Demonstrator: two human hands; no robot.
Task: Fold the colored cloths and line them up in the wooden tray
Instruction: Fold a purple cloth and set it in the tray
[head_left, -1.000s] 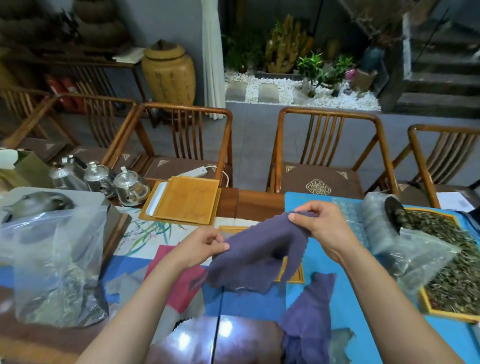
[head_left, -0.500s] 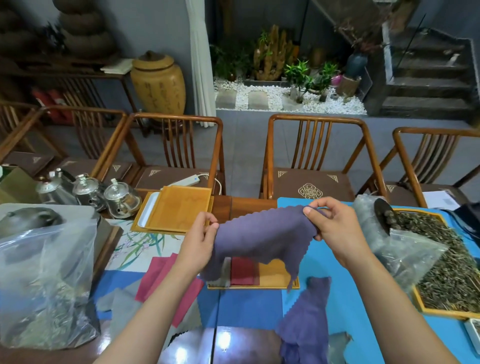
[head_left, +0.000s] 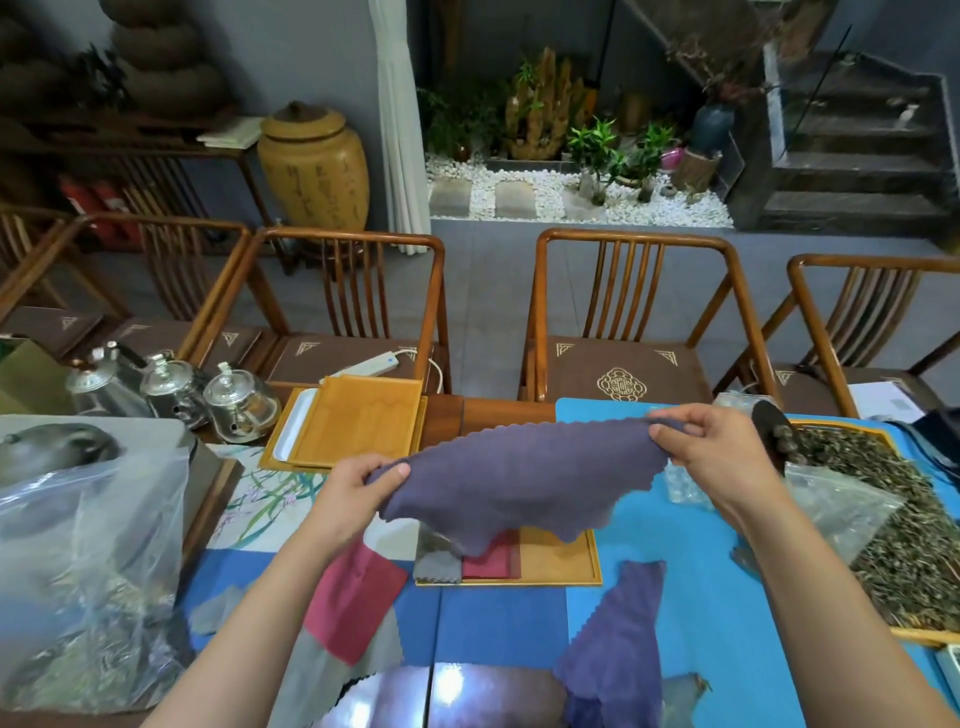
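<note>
- The left hand (head_left: 358, 488) pinches one corner of a purple cloth (head_left: 519, 483), thumb on top and fingers curled beneath.
- The right hand (head_left: 711, 452) grips the opposite corner the same way, so the cloth is stretched between the two hands in the air, above the table and over the far part of the wooden tray (head_left: 566, 556).
- The cloth sags in the middle and its scalloped lower edge hangs loose; it looks light, soft and limp, likely to drape wherever it is unsupported, so the corners or a straight edge seem the best places to hold for a clean fold.
- Directly below, the tray already holds a folded grey cloth (head_left: 439, 566) and a folded red cloth (head_left: 491, 561) side by side at its left end; the right part is bare wood.
- Nearer the person, a second purple cloth (head_left: 618, 639) and a loose red cloth (head_left: 353, 597) lie unfolded on the blue mat (head_left: 691, 545).
</note>
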